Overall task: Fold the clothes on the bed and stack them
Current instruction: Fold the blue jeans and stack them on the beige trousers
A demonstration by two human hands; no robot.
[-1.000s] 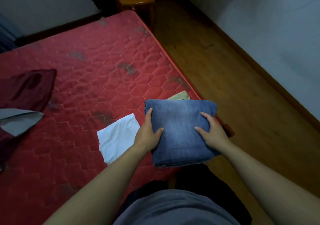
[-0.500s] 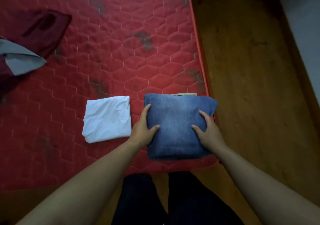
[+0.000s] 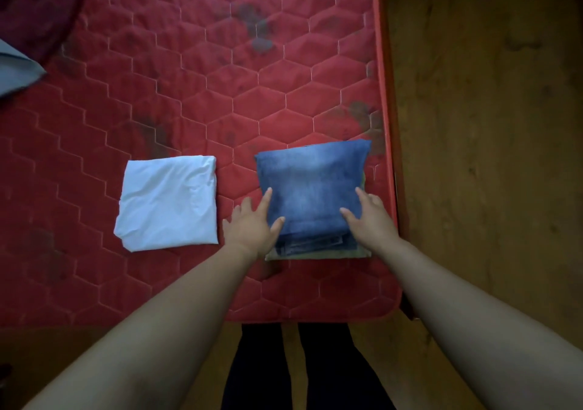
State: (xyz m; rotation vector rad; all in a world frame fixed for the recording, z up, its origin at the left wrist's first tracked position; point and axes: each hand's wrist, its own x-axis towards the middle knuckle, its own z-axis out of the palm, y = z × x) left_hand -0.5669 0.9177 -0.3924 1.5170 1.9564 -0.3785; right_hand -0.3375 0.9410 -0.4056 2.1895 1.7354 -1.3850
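Note:
Folded blue jeans [image 3: 310, 185] lie on top of a folded beige garment [image 3: 315, 255] near the right edge of the red mattress [image 3: 220, 94]. My left hand [image 3: 252, 223] rests against the jeans' left side with straight, spread fingers. At the jeans' right side my right hand [image 3: 370, 217] touches the denim, its fingers straight too. A folded white garment [image 3: 168, 201] lies flat to the left of the pile, apart from it.
A dark red garment [image 3: 41, 5] and a grey one [image 3: 15, 68] lie unfolded at the mattress's far left. Wooden floor [image 3: 489, 157] runs along the bed's right side. My legs stand at the mattress's near edge.
The jeans have been set down on the beige garment. Both hands have loosened from gripping the jeans to lying flat at their sides. The view has tilted down over the bed.

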